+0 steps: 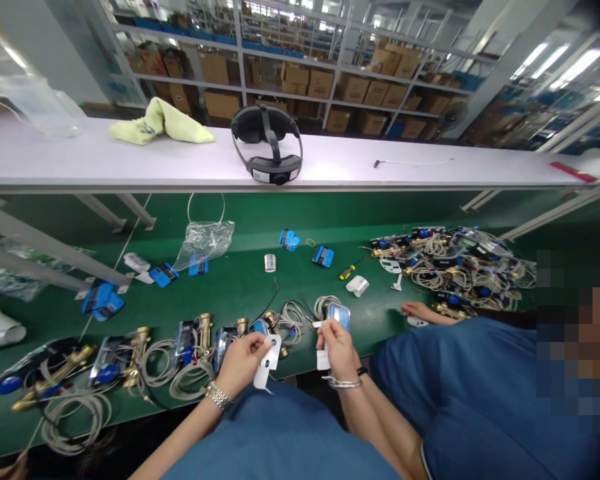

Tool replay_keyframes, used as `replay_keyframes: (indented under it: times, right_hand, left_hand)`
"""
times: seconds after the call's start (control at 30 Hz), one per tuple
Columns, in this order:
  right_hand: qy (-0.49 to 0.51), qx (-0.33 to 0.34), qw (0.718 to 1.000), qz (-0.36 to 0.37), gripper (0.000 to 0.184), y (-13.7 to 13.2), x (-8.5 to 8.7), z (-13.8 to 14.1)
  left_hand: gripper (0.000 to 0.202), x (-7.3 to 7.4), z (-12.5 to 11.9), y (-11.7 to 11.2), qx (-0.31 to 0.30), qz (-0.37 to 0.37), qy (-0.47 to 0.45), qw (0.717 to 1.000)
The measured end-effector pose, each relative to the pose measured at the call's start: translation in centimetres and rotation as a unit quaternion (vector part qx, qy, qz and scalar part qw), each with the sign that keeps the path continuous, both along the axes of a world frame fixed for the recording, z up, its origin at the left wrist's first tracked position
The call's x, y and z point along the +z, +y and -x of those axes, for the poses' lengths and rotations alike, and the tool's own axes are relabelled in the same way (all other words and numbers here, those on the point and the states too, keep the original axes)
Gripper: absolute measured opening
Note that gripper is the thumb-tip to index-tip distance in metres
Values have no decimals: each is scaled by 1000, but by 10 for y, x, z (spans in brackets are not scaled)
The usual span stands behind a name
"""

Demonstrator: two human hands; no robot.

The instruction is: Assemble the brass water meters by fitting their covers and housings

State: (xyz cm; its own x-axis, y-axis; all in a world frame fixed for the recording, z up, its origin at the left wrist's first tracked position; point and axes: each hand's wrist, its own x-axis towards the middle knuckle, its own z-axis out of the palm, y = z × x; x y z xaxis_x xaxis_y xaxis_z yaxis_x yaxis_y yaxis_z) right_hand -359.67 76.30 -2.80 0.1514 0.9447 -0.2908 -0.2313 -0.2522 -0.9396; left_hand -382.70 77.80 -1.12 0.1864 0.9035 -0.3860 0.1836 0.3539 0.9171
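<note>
My left hand [243, 363] is closed in a pinch on a white label backing strip [266, 363] that hangs down from its fingers. My right hand [336, 347] is closed round a small blue and silver meter unit [339, 315], with a white sticker [323, 359] by its thumb. Both hands are held above the near edge of the green bench [240, 280]. Just beyond them lie brass water meters with coiled grey cables [200, 340].
A co-worker in blue sits at my right, with a hand [420, 311] on the bench beside a pile of cabled meters [460, 267]. Loose blue modules [323, 255], a yellow screwdriver [347, 271] and a plastic bag [205, 241] lie mid-bench. A headset [270, 147] and yellow cloth [160, 123] rest on the white shelf.
</note>
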Motion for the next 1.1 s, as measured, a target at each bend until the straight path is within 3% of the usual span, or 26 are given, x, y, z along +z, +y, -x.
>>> replay_keyframes:
  times: [0.1,0.3,0.4,0.57,0.7,0.8,1.0,1.1]
  right_hand:
    - [11,-9,1000,7,45,0,2,-2]
    - [41,63,996,40,42,-8,4,49]
    - [47,84,994,41,42,-5,4,61]
    - [53,102,992,51,47,-1,3,57]
    - [67,129,987,65,52,-2,3,57]
    - [70,142,985,63,54,-2,6,59]
    - [14,146,989,-7,48,-3,17,57]
    - [16,162,987,-20,51,-6,21,56]
  left_hand:
    - [41,1,2,2,13,12,-31,999]
    - [38,7,-11,4,25,-25,-61,998]
    - [37,12,-13,4,19,-33,-71,997]
    - [35,15,-14,1,38,66,-173,982]
    - [26,14,-16,-2,82,170,-320,928]
    - [20,12,-17,-2,87,206,-376,899]
    - [25,12,-19,0,69,191,-353,913]
    - [23,14,-18,-1,73,211,-374,900]
